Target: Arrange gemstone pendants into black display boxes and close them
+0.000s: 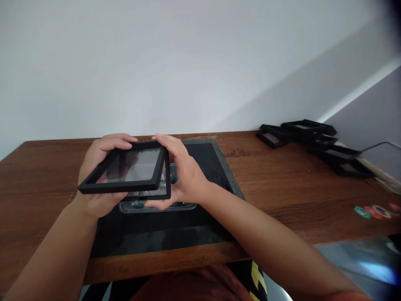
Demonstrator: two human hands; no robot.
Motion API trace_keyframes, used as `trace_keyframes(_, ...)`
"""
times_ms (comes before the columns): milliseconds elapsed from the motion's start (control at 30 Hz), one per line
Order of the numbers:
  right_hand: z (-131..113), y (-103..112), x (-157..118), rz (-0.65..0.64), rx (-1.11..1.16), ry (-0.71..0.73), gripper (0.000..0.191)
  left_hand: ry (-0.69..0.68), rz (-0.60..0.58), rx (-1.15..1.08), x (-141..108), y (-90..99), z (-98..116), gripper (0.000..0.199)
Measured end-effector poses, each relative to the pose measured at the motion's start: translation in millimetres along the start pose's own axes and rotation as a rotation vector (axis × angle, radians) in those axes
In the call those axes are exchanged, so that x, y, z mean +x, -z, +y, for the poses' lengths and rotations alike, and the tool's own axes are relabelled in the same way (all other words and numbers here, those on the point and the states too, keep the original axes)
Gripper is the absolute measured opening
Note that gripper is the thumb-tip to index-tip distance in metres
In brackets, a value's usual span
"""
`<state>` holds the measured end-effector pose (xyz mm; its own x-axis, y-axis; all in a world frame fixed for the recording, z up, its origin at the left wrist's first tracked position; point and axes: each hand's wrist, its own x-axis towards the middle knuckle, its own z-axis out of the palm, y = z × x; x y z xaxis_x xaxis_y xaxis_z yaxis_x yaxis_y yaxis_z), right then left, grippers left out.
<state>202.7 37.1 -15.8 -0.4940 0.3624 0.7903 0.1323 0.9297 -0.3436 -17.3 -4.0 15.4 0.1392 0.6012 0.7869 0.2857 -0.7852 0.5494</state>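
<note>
Between both hands is a black display frame [120, 187] with clear film panes, held above the dark mat. Its two halves stand apart at the near side, like a partly opened case. My left hand [94, 167] grips its left side, fingers over the far corner and thumb underneath. My right hand [184, 171] is closed on the right side, fingertips at the far edge and thumb near the lower half's corner. Beneath the frame lies a clear plastic tray [156, 210] with small items, mostly hidden by the frame and my hands.
A black mat [163, 242] lies on the brown wooden table [266, 179]. More black frames [308, 129] are piled at the back right, near a thin cable [379, 144]. Several round coloured stickers [372, 212] lie at the right edge. A white wall [188, 62] rises behind.
</note>
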Motion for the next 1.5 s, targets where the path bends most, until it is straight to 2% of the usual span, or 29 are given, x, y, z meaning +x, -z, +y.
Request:
trace_keyframes(100,-0.1,-0.4,-0.1,-0.042,-0.017,-0.022,0.125,0.033,0.028,-0.088,-0.3,-1.7,2.5,0.063)
trace_keyframes(333,-3.0,-3.3,0.0,-0.056,0.028,-0.032,0.127,0.215,0.151,-0.160,0.9,-12.0,13.3,0.063)
trace_keyframes(400,-5.3,-1.3,-0.3,-0.069,0.009,-0.026,0.120,0.218,0.203,-0.214,2.3,-15.0,14.5,0.060)
trace_keyframes(500,-10.5,4.2,-0.3,-0.097,-0.009,0.001,0.100,0.193,0.314,-0.182,4.6,-18.3,15.7,0.054)
trace_keyframes(600,-15.9,9.3,1.3,-0.162,-0.012,-0.020,0.085,0.229,0.313,-0.091,6.2,-19.1,17.5,0.065)
trace_keyframes(667,-17.7,10.5,2.7,-0.212,-0.015,-0.052,0.078,0.255,0.308,-0.074,6.5,-18.9,19.2,0.068)
trace_keyframes(733,-17.5,9.4,3.5,-0.239,-0.010,-0.077,0.072,0.275,0.360,-0.069,6.4,-19.2,21.4,0.066)
trace_keyframes(833,-16.1,5.8,2.9,-0.224,0.020,-0.089,0.071,0.338,0.444,-0.056,6.3,-20.3,24.2,0.065)
trace_keyframes(900,-16.6,5.1,2.3,-0.204,0.032,-0.083,0.070,0.367,0.445,-0.068,6.7,-20.5,23.9,0.065)
trace_keyframes(1000,-19.7,11.6,4.2,-0.204,-0.020,-0.069,0.064,0.298,0.357,-0.105,7.1,-19.5,17.4,0.058)
trace_keyframes(1100,-17.8,27.6,9.7,-0.197,-0.109,-0.069,0.061,0.178,0.280,-0.159,5.5,-17.5,5.5,0.034)
trace_keyframes(1133,-14.4,34.3,11.8,-0.160,-0.130,-0.084,0.061,0.179,0.265,-0.162,4.4,-16.5,1.8,0.032)
trace_keyframes(1200,-2.8,48.5,15.4,-0.029,-0.158,-0.108,0.068,0.232,0.204,-0.092,1.7,-13.6,-3.4,0.041)
trace_keyframes(1233,4.8,55.7,16.6,0.033,-0.177,-0.117,0.071,0.274,0.129,0.003,0.2,-11.9,-4.4,0.043)
trace_keyframes(1300,21.6,69.7,16.5,0.132,-0.210,-0.142,0.074,0.318,-0.095,0.261,-2.4,-8.6,-3.7,0.042)
trace_keyframes(1367,37.2,82.6,11.7,0.185,-0.242,-0.202,0.072,0.302,-0.326,0.463,-4.2,-6.8,-0.5,0.035)
trace_keyframes(1400,43.8,88.4,7.2,0.198,-0.270,-0.243,0.069,0.283,-0.403,0.513,-4.7,-6.7,1.5,0.034)
trace_keyframes(1500,58.7,101.9,-14.5,0.176,-0.361,-0.407,0.060,0.212,-0.474,0.551,-4.2,-9.3,8.2,0.039)
